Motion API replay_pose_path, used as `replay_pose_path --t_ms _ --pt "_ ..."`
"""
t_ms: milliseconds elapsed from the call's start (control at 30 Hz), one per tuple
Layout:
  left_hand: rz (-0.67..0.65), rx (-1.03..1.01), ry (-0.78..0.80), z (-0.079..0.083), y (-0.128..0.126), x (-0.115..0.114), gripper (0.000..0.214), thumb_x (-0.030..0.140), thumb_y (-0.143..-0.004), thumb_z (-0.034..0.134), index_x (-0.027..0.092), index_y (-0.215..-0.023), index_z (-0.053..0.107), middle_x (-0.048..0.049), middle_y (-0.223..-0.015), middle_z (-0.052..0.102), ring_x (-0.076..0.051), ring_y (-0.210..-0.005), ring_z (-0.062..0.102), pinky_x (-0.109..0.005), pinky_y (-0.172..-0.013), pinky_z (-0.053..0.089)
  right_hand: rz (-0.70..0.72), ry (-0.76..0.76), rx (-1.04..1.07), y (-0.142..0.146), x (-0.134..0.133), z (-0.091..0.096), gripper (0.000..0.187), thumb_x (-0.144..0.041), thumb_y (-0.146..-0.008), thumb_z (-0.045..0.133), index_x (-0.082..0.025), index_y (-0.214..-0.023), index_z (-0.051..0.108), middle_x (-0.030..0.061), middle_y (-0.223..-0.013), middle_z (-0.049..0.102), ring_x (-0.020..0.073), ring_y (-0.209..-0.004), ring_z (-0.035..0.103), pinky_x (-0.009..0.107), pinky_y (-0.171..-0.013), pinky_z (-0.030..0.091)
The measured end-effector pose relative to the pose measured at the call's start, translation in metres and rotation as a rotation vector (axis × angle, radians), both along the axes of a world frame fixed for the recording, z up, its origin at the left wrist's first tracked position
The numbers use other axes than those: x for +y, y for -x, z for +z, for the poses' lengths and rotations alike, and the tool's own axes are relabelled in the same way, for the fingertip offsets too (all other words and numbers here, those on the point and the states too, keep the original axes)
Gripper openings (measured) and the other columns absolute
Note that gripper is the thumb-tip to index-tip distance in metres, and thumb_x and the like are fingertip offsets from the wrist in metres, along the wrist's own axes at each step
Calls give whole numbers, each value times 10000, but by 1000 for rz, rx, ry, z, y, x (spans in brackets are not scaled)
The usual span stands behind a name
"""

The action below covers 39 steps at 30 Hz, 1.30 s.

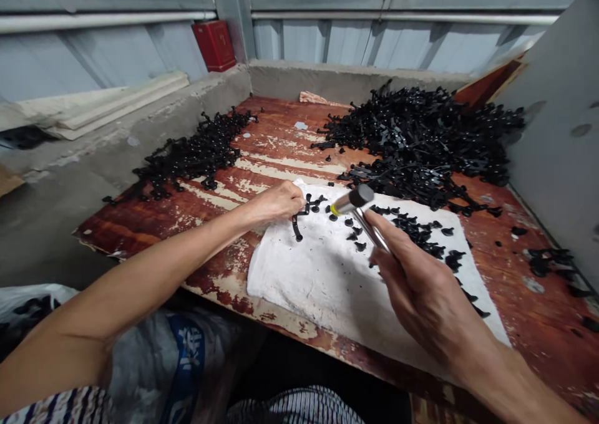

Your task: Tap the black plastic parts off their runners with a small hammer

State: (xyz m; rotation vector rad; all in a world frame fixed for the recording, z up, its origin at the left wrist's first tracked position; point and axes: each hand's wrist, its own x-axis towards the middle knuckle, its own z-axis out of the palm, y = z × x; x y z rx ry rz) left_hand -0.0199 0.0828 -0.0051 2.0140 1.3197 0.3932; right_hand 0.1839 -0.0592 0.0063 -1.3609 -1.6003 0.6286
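A small mallet [349,201] with a metal handle, a black face and a yellow end is gripped in my right hand [421,280], raised over a white cloth [299,268]. At the cloth's far left edge, my left hand [283,201] is closed around a black curved part [297,229]; its fingertips partly hide the piece. Small black knob-like pieces [360,246] lie scattered on the cloth between and beyond my hands. The mallet head hangs to the right of the part in my left hand.
A large heap of black parts [421,131] covers the back right of the worn red table [266,131]. Another pile [191,153] lies at the left. A red tin [214,45] stands on the wall ledge. Plastic bags [140,355] sit below the table's front edge.
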Motion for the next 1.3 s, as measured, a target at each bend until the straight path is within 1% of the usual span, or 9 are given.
replay_pose_path --t_ms 167,333,467,567,733,900,1133,1233,1300 --pt "-38 10 1 -3 2 2 270 85 -700 461 187 -470 365 53 -436 338 -65 -417 290 -252 -431 164 92 -194 -373 6 38 -3 547 -164 -852 427 -193 -1394 497 99 -889 684 193 -658 586 345 -635 502" --pt "24 9 14 -7 3 0 232 165 -732 481 187 -511 415 53 -443 351 -64 -397 287 -253 -419 151 173 -150 -644 4 59 -16 571 -89 -822 348 -96 -1374 495 107 -775 646 198 -593 567 356 -602 508" --pt "17 -19 26 -11 5 2 222 171 -730 473 187 -515 420 48 -445 361 -68 -397 306 -252 -423 156 182 -199 -590 1 60 -8 544 -133 -863 349 -110 -1396 461 90 -821 658 194 -676 596 365 -702 530" --pt "-25 -31 13 -13 7 4 226 156 -716 469 186 -502 404 49 -449 350 -68 -407 301 -249 -425 159 103 -259 -536 1 57 -4 550 -156 -889 357 -122 -1435 409 94 -840 650 184 -645 577 338 -644 521" --pt "24 -37 65 -16 6 4 219 177 -739 466 186 -522 438 49 -442 370 -69 -394 316 -241 -417 176 163 -163 -607 2 60 -10 525 -146 -838 395 -168 -1342 543 58 -675 617 172 -513 515 307 -524 470" --pt "14 -20 26 -18 6 2 219 189 -749 459 186 -531 448 39 -458 398 -77 -405 349 -241 -419 191 136 -156 -614 3 59 -11 544 -154 -853 345 -157 -1374 503 106 -813 654 203 -627 570 341 -599 492" --pt "13 -10 23 -18 5 1 248 182 -739 451 182 -491 449 24 -442 419 -86 -420 349 -248 -432 200 174 -94 -689 0 59 -14 555 -169 -844 337 -134 -1366 521 85 -707 629 171 -519 509 290 -498 410" --pt "-1 -56 45 -18 8 1 238 174 -731 458 182 -494 436 37 -441 393 -82 -430 339 -236 -433 202 208 -82 -708 -3 69 -7 556 -178 -828 342 -115 -1341 547 46 -613 580 151 -466 445 269 -461 341" --pt "-11 -86 33 -15 12 0 240 165 -738 453 182 -501 422 48 -454 370 -77 -447 329 -224 -442 208 160 -51 -713 -4 78 -4 572 -178 -827 339 -123 -1366 523 36 -597 563 148 -464 432 264 -462 313"
